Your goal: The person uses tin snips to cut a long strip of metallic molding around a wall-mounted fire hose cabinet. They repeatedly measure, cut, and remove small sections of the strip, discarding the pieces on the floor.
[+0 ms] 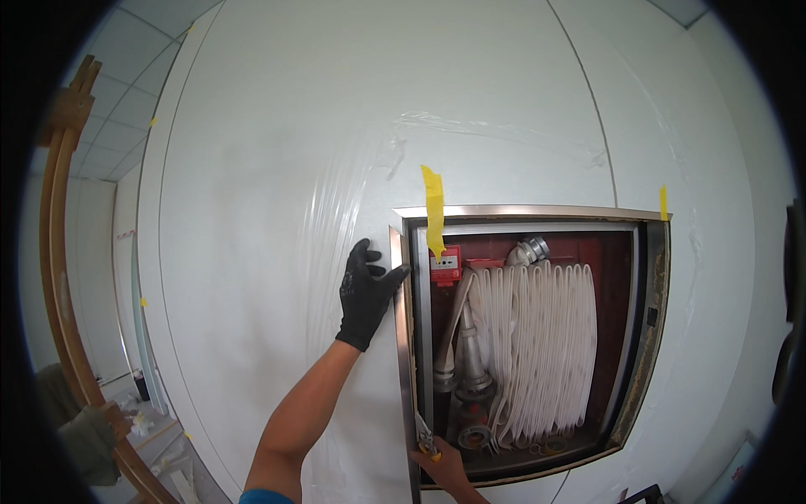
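My left hand (365, 294), in a black glove, is against the white wall panel with its fingers apart. Its thumb touches the edge of an upright metal trim strip (401, 319) along the left side of a wall recess. Low by the same strip, my bare right hand (447, 472) is closed round what looks like a utility knife (428, 447) with yellow on its handle. The blade points up beside the recess's left edge. Another metal trim strip (537, 211) runs across the top. At the upper left corner the two strips do not meet evenly.
Inside the red recess hangs a folded white fire hose (541, 353), with metal nozzles (474, 361) and a red call point (446, 265). Yellow tape (433, 210) hangs over the frame's top. Clear film (336, 210) clings to the wall. A wooden ladder (63, 252) stands left.
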Motion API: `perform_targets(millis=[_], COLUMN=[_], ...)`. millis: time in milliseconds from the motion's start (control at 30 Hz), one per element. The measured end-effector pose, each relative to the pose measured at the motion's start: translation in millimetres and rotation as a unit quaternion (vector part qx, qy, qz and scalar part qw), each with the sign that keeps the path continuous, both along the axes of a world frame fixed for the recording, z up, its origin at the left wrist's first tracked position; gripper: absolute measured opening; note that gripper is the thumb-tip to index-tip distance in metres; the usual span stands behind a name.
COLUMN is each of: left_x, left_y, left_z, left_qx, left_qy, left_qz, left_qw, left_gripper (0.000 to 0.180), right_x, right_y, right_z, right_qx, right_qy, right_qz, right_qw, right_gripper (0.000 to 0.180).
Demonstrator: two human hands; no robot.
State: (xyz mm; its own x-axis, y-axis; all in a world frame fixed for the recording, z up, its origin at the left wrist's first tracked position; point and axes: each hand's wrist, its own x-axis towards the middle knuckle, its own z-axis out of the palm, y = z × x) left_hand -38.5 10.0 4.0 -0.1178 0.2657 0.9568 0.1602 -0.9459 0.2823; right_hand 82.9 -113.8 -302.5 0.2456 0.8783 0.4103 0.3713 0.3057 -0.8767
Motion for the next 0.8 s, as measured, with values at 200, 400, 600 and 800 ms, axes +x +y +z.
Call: perform_targets(millis=[200, 400, 600, 800], left_x=[-14, -39, -67, -94], left_y=[-35, -57, -124, -196], left_z=[-28, -74, -142, -188], left_qx=[-0.186, -0.246, -0.276, -0.289], left_qy=[0.050, 0.043, 0.000, 0.117], left_qz=[-0.265, -0.408, -0.404, -0.253], left_qw=[0.945, 0.878, 0.872, 0.916], left_gripper=[0.056, 0.053, 0.049, 0.037], right_x=[-10, -27, -38, -38], right_y=[-23, -22, -55, -79], right_z=[-1, -14, -3, 1], right_qx=[0.000, 0.096, 0.050, 0.032], right_qy=[-0.024, -0.080, -0.013, 0.019], right_qz=[0.038, 0.017, 0.164, 0.275], right_qw=[0.999, 0.992, 0.985, 0.961], right_gripper=[0.043, 0.033, 0.027, 0.029])
